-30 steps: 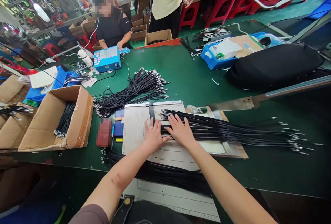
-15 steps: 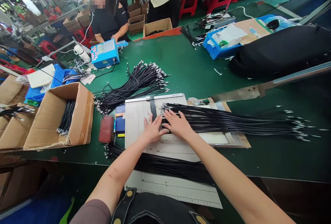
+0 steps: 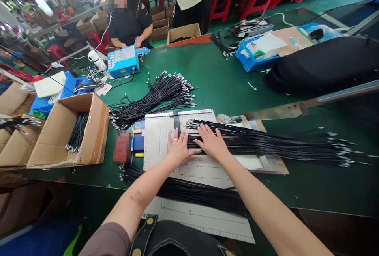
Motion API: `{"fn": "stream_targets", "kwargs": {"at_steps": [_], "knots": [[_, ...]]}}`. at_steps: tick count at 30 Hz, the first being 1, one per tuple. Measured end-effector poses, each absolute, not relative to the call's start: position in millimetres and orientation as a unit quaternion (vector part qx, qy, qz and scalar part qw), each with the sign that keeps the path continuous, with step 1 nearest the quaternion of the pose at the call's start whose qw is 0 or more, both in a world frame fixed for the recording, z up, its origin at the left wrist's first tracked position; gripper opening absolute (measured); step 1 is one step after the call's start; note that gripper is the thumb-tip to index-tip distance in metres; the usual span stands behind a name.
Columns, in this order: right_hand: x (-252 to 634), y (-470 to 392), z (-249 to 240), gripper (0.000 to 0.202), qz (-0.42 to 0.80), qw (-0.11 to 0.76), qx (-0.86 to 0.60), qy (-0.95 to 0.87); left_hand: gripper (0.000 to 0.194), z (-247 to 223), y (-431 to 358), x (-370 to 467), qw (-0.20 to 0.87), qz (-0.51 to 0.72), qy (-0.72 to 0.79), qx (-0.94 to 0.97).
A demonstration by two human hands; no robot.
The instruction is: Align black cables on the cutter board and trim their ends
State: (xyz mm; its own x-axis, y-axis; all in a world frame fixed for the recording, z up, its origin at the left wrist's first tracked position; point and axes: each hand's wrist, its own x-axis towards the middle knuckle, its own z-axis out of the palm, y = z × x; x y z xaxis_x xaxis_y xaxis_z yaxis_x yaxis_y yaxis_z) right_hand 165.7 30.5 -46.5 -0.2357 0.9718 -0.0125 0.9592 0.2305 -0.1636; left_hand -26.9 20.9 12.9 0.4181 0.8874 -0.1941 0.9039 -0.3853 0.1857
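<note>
Black cables (image 3: 260,139) with metal tips lie lengthwise across a pale cutting board (image 3: 160,153) and stretch to the right. My left hand (image 3: 179,147) rests on the board at the cables' left ends, fingers spread, beside a dark stop bar (image 3: 177,121). Flat on top of the cables, near those ends, lies my right hand (image 3: 211,141) with its fingers apart. Closer to my body, a second bundle of black cables (image 3: 198,193) crosses the board. Whether my left fingertips touch the nearest cable tips I cannot tell.
A heap of black cables (image 3: 160,96) lies behind the board. At left stands a cardboard box (image 3: 94,129) holding cables. The cutter's long metal arm (image 3: 275,110) reaches right. A blue device (image 3: 122,62) sits across the table near a seated person (image 3: 130,25).
My right hand has shifted slightly right along the cables, and a little more gap shows between my hands. The whole view has moved slightly.
</note>
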Motion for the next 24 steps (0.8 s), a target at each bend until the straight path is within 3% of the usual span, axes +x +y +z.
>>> {"fn": "stream_targets", "kwargs": {"at_steps": [10,18,24], "knots": [[165.5,32.7,-43.5,0.066,0.059,0.044,-0.586,-0.807,0.084,8.9,40.0,-27.5,0.144,-0.04,0.527,0.837],[155.6,44.2,-44.5,0.06,0.062,0.053,-0.529,-0.844,0.087,10.9,26.8,-31.5,0.132,-0.026,0.529,0.838],[141.7,62.5,-48.5,0.06,0.082,0.069,-0.452,-0.886,0.08,-4.2,30.4,-45.4,0.186,-0.009,0.532,0.826]]}}
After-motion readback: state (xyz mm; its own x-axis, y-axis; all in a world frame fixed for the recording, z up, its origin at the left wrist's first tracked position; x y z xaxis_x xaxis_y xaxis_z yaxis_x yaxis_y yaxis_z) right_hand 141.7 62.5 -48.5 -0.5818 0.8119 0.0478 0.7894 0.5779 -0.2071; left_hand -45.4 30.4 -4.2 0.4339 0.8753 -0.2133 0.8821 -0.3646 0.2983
